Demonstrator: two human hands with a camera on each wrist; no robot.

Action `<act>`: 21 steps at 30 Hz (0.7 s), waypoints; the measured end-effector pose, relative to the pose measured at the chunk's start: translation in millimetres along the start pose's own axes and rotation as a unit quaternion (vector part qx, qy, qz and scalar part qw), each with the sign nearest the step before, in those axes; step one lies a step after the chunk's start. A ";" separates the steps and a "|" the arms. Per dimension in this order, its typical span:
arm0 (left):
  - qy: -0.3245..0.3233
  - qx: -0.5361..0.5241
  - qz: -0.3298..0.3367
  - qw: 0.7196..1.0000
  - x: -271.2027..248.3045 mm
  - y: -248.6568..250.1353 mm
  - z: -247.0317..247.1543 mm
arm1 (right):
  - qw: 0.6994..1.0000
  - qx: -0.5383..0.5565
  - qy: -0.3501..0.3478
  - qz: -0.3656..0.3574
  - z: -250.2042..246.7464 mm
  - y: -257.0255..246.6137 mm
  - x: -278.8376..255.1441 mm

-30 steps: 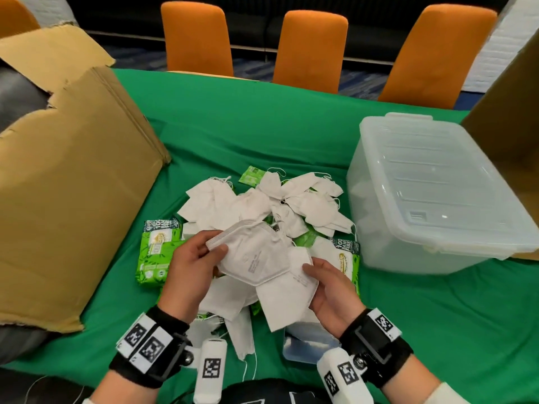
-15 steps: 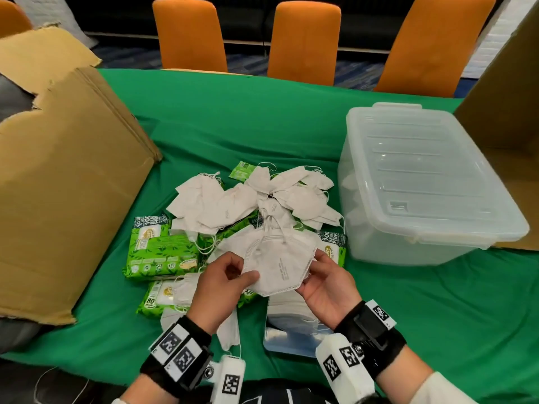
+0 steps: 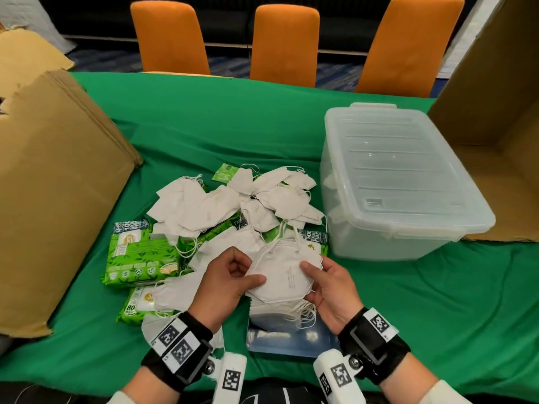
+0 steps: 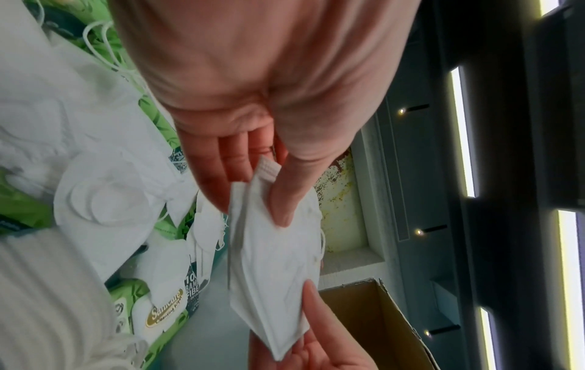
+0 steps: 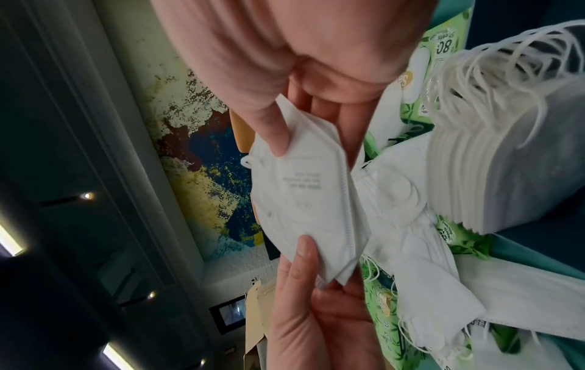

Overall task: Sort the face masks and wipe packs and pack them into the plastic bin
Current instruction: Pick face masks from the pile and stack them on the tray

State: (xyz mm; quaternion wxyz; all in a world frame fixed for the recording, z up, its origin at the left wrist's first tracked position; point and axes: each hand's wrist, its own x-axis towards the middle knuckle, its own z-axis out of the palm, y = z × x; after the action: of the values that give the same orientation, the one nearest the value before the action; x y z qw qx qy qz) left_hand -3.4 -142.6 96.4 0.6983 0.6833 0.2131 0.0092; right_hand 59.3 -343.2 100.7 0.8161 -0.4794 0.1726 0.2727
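Both hands hold one folded white face mask (image 3: 284,272) above a neat stack of masks (image 3: 280,312). My left hand (image 3: 230,279) pinches its left edge between thumb and fingers; the wrist view shows the same mask (image 4: 275,262). My right hand (image 3: 326,284) pinches its right edge, thumb on top, and the mask (image 5: 304,200) shows printed text. Loose masks (image 3: 204,208) lie in a heap with green wipe packs (image 3: 140,252) beyond my hands. The clear plastic bin (image 3: 393,182) stands at the right with its lid on.
A large cardboard box (image 3: 49,182) lies on its side at the left, and another open box (image 3: 495,118) stands behind the bin. Three orange chairs (image 3: 284,42) line the far edge of the green table (image 3: 233,118). A clear lid or tray (image 3: 288,339) lies under the mask stack.
The hands have brought the mask closer together and lower, over the stack near the table's front. The left hand shifted right, uncovering the wipe packs on the left.
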 end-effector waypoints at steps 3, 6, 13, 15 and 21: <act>-0.012 -0.028 -0.015 0.999 0.6 1.0 4.5 | 0.999 0.020 -0.020 -0.015 -1.0 -0.1 -1.9; -0.015 -0.091 -0.043 0.995 0.4 1.8 6.7 | 0.999 -0.013 -0.024 -0.025 -0.8 -1.2 -2.5; -0.043 -0.097 -0.037 0.994 -1.7 -0.3 2.2 | 0.992 -0.107 -0.047 -0.039 -1.1 -2.5 -6.3; -0.064 -0.070 -0.030 0.995 -2.8 -1.1 -2.2 | 0.989 -0.125 -0.074 -0.031 0.5 -5.1 -10.3; -0.106 -0.027 -0.032 0.994 -3.1 -5.5 -11.0 | 0.981 -0.172 -0.076 -0.039 -0.9 -1.6 -8.9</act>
State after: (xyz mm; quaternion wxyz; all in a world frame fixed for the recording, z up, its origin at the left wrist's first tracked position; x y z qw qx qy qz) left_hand -11.1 -133.5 92.3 0.7351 0.6542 0.1592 -0.0796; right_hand 53.2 -347.1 106.2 0.7421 -0.5969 0.0418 0.3019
